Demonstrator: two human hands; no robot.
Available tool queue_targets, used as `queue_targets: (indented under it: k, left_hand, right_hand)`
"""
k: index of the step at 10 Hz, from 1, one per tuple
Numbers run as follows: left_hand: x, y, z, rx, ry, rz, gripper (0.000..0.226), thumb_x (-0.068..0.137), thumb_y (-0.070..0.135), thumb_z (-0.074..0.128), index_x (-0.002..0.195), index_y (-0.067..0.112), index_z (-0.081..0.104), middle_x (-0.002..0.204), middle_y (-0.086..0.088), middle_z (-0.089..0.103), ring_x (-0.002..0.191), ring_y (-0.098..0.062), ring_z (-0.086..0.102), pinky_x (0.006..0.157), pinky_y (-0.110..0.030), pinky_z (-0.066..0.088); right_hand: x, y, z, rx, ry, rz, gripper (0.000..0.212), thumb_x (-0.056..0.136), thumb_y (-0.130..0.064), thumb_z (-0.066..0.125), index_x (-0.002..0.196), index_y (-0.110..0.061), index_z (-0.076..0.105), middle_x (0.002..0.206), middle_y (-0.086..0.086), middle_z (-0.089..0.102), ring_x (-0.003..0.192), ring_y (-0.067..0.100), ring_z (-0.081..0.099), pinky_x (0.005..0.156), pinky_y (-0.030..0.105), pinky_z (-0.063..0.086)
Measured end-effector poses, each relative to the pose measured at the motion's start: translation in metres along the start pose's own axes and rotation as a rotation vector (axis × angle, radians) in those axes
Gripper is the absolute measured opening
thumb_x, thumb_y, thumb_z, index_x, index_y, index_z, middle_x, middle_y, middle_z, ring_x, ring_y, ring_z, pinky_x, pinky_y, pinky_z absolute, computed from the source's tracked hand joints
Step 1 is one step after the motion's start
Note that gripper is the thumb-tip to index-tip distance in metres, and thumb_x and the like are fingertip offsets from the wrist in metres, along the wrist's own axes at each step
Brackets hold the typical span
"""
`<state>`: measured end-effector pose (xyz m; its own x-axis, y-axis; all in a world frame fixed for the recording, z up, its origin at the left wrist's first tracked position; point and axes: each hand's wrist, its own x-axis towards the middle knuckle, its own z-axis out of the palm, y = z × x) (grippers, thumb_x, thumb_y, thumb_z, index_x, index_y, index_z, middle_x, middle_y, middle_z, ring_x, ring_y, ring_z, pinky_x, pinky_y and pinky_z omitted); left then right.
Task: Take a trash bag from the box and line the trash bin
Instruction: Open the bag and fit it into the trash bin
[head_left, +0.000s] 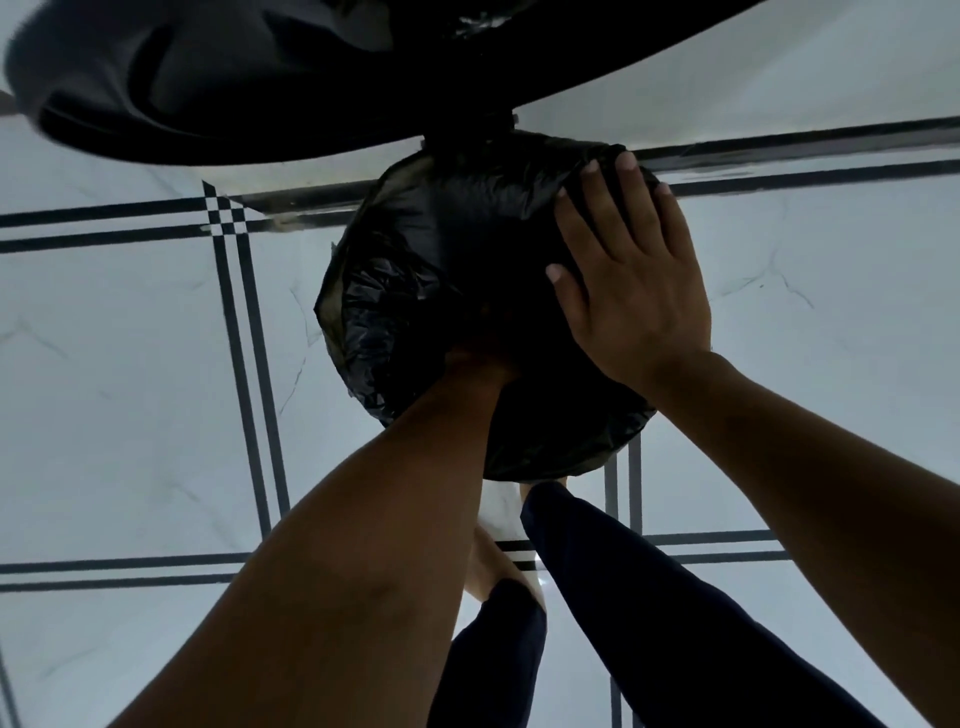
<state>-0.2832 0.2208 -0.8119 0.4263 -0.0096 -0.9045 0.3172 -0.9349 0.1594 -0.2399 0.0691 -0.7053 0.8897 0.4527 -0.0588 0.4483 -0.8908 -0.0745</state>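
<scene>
A round trash bin (358, 291) stands on the floor in the middle of the head view, with a black trash bag (441, 244) folded over its rim and hanging inside. My left hand (478, 358) reaches down into the bag, and its fingers are hidden in the dark interior. My right hand (628, 291) lies flat with fingers spread on the bag over the bin's right rim. The raised bin lid (234, 88) fills the top of the view. No box of bags is visible.
The floor (130, 389) is white marble tile with dark double stripes. My legs in dark trousers (623, 597) and a bare foot (488, 566) stand just in front of the bin.
</scene>
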Motion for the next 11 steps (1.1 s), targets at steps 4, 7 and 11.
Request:
queue_targets:
  k: [4, 7, 11]
  left_hand:
    - [-0.001, 0.016, 0.003, 0.024, 0.153, 0.102, 0.045, 0.106, 0.031, 0.047, 0.147, 0.014, 0.049, 0.149, -0.015, 0.051, 0.135, -0.033, 0.051, 0.109, -0.040, 0.041]
    - [-0.025, 0.005, -0.007, 0.019, 0.149, 0.059, 0.045, 0.101, 0.036, 0.049, 0.141, 0.014, 0.056, 0.144, -0.014, 0.056, 0.131, -0.033, 0.055, 0.107, -0.043, 0.044]
    - [-0.209, -0.029, -0.017, -0.559, 0.764, 0.257, 0.017, 0.091, 0.016, 0.058, 0.099, 0.017, 0.073, 0.083, 0.005, 0.073, 0.075, -0.012, 0.067, 0.069, -0.024, 0.054]
  right_hand:
    - [-0.001, 0.000, 0.001, -0.008, -0.004, 0.002, 0.059, 0.108, -0.044, 0.029, 0.159, -0.014, 0.030, 0.167, 0.013, 0.023, 0.156, 0.035, 0.014, 0.124, 0.053, 0.017]
    - [0.000, -0.002, -0.008, 0.032, 0.014, -0.004, 0.058, 0.108, -0.043, 0.031, 0.158, -0.014, 0.032, 0.167, 0.012, 0.024, 0.156, 0.035, 0.015, 0.124, 0.053, 0.019]
    - [-0.020, -0.016, -0.092, 0.391, 0.085, 0.257, 0.034, 0.100, -0.022, 0.042, 0.124, -0.013, 0.064, 0.121, 0.010, 0.067, 0.113, 0.032, 0.058, 0.090, 0.039, 0.047]
